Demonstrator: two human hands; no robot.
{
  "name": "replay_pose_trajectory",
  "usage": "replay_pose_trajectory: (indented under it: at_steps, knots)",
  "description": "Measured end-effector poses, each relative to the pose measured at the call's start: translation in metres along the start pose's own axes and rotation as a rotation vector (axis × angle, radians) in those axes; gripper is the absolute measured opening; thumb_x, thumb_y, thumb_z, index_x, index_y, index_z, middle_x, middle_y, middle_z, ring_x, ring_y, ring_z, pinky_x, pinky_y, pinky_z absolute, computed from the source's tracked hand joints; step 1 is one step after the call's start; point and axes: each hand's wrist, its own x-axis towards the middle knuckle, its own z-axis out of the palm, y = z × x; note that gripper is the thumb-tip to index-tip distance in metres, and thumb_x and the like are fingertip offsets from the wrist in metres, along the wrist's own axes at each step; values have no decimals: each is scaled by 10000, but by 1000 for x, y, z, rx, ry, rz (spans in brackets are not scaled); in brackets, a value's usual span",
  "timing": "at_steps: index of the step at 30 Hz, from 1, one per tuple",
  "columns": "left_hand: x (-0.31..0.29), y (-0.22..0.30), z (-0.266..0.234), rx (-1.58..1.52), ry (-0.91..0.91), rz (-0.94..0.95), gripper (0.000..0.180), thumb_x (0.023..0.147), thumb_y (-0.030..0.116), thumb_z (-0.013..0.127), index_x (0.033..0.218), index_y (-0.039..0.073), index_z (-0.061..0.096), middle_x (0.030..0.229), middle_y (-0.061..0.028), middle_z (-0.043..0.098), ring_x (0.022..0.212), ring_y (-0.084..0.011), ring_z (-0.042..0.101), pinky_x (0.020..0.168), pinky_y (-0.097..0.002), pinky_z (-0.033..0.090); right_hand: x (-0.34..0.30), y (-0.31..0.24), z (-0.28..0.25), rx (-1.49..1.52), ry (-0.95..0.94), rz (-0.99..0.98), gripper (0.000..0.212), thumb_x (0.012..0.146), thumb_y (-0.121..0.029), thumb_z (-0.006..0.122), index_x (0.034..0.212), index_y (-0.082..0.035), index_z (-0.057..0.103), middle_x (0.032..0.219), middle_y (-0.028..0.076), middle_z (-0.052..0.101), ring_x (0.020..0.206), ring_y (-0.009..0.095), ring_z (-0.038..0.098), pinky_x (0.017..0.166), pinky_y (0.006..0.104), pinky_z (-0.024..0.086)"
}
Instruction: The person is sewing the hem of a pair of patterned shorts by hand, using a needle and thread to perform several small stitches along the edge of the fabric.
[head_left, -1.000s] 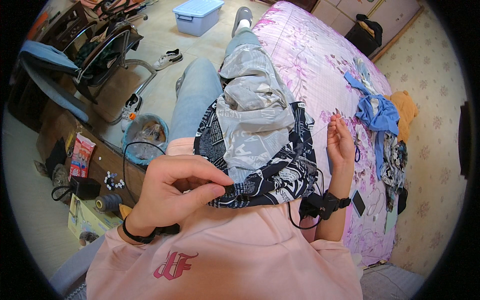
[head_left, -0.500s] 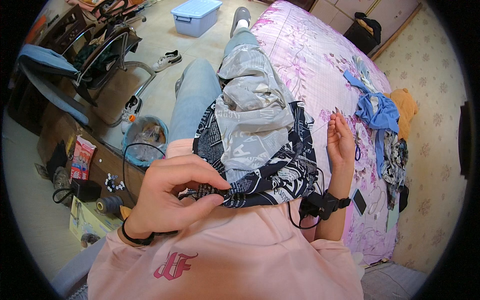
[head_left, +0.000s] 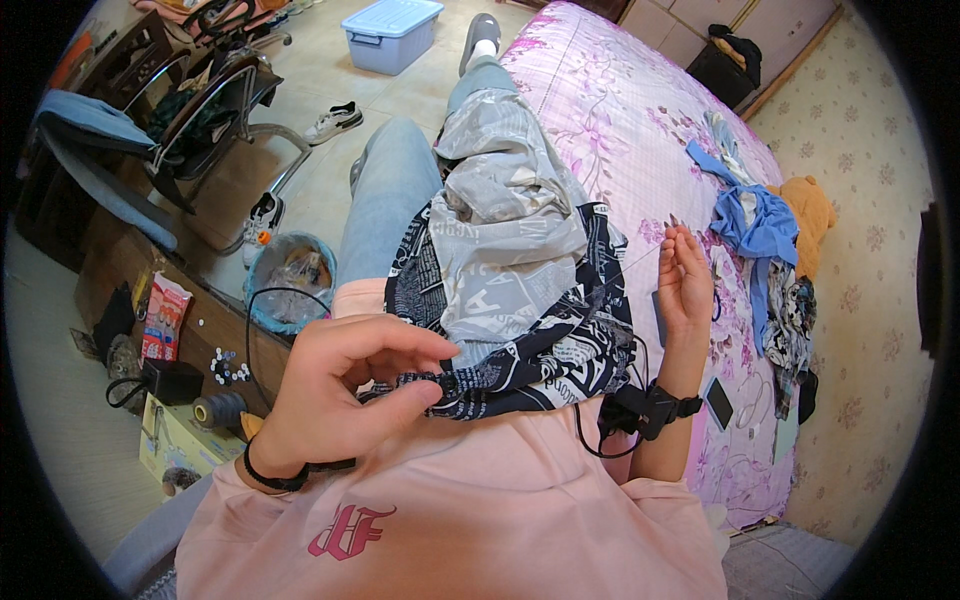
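Note:
A garment [head_left: 510, 230] with a black-and-white lettered print and a pale grey inner side lies bunched over my lap. At its near edge is my left hand [head_left: 350, 385], thumb and index finger apart, the thumb resting against the dark cloth. My right hand [head_left: 685, 285] is raised to the right of the garment, above the bed, palm up with its fingertips drawn together. A fine thread [head_left: 642, 256] runs from the cloth to these fingertips. Something small and dark sticks out at the tips, too small to name.
On the left, a wooden board [head_left: 235, 335] bears white buttons [head_left: 230, 368], a grey thread spool [head_left: 218, 408] and a red packet [head_left: 165, 315]. A lined bin [head_left: 290, 285] stands beside it. The flowered bed [head_left: 600, 120] holds blue clothes [head_left: 755, 220] and a phone [head_left: 718, 403].
My left thumb and index finger have parted from their pinch on the cloth edge. My right hand has shifted slightly right. The garment stays in place.

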Motion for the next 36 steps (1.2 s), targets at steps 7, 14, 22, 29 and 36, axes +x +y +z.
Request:
replay_pose_trajectory:
  at_steps: [7,14,22,29,36]
  knots:
    - [6,-2,-10,148,-120,-111,304,790,-78,710,1090,-34,728,938,-71,686,810,-84,644,697,-207,503,-4,-17,19,-154,60,-199,194,972,-26,609,1147,57,599,1057,157,676,865,156,673,798,245,582]
    - [6,-6,-7,168,-105,-84,154,831,-12,746,982,-24,719,856,-50,710,755,-76,662,669,-212,525,-22,-29,43,-352,149,-440,171,958,-17,625,1112,58,626,1034,151,703,810,158,682,748,260,571]
    - [1,1,-1,271,-55,85,121,792,-12,761,906,-16,723,820,-67,723,703,-102,674,630,-223,519,-112,-23,159,-1054,-523,-838,222,772,102,703,935,-45,739,963,112,664,810,196,661,695,278,531]
    - [-4,4,5,574,16,465,184,710,-17,795,877,20,726,837,-95,710,683,-214,682,604,-283,535,-137,-7,192,-1048,-1031,-1029,319,651,-23,728,970,-19,720,867,86,626,754,239,641,595,315,514]
    - [2,-1,3,766,-79,974,237,711,72,692,920,-40,700,895,-153,671,699,-251,669,575,-316,548,-139,-6,191,-1013,-1041,-1135,342,628,-36,727,969,-37,729,855,68,613,740,228,621,566,303,501]
